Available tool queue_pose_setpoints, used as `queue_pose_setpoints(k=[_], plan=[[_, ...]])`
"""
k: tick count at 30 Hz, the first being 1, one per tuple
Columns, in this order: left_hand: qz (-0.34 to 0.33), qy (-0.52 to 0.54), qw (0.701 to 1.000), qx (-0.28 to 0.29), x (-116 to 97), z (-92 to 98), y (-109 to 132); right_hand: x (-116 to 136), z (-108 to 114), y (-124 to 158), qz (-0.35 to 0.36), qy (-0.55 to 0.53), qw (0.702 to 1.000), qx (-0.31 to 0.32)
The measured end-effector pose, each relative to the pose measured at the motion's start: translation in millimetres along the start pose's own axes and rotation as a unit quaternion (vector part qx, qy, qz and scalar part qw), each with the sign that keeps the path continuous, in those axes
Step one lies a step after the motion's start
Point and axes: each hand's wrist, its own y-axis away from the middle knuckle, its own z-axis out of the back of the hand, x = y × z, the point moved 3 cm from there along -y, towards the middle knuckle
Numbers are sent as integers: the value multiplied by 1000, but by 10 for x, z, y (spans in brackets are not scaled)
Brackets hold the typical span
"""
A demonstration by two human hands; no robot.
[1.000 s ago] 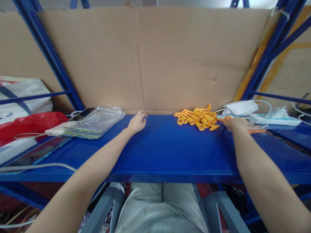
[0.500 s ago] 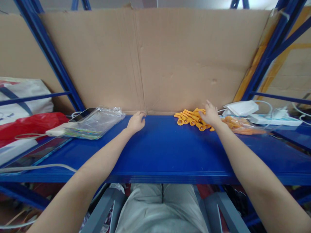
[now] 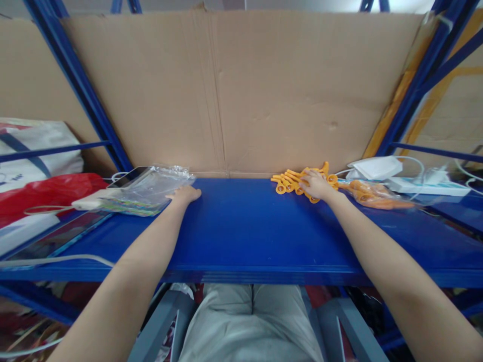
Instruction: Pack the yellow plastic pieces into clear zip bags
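Note:
On the blue shelf top [image 3: 241, 231], a pile of yellow trumpet-shaped plastic pieces [image 3: 289, 186] lies near the back, with several flared ends facing me. My right hand [image 3: 316, 185] rests over the right part of this pile, fingers apart and touching the pieces; its palm side is hidden. To the left, my left hand [image 3: 184, 193] lies palm down with fingers stretched out at the right edge of a stack of clear plastic bags [image 3: 151, 188]. Its fingertips touch the bags, and the thumb points right.
A clear bag of orange pieces [image 3: 372, 195] lies right of the pile, before a white adapter [image 3: 373, 167] and a power strip [image 3: 426, 186]. Cardboard [image 3: 264, 95] closes the back. Blue posts [image 3: 85, 95] frame both sides. A red bag [image 3: 71, 193] and cables are at left.
My left hand has moved left from the shelf's back edge to the plastic bags. My right hand has come down and slightly left onto the yellow pieces; some at the pile's right have shifted.

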Motion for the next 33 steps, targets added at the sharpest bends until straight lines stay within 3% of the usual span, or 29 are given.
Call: queue_pose_setpoints(k=[9, 17, 33], plan=[[7, 17, 998, -52, 43, 29, -5, 17, 10, -3, -6, -3, 1000, 14], [20, -9, 999, -37, 111, 21, -36, 19, 26, 5, -5, -14, 1000, 13], [-3, 29, 997, -69, 139, -1, -66, 15, 8, -12, 5, -9, 1000, 12]])
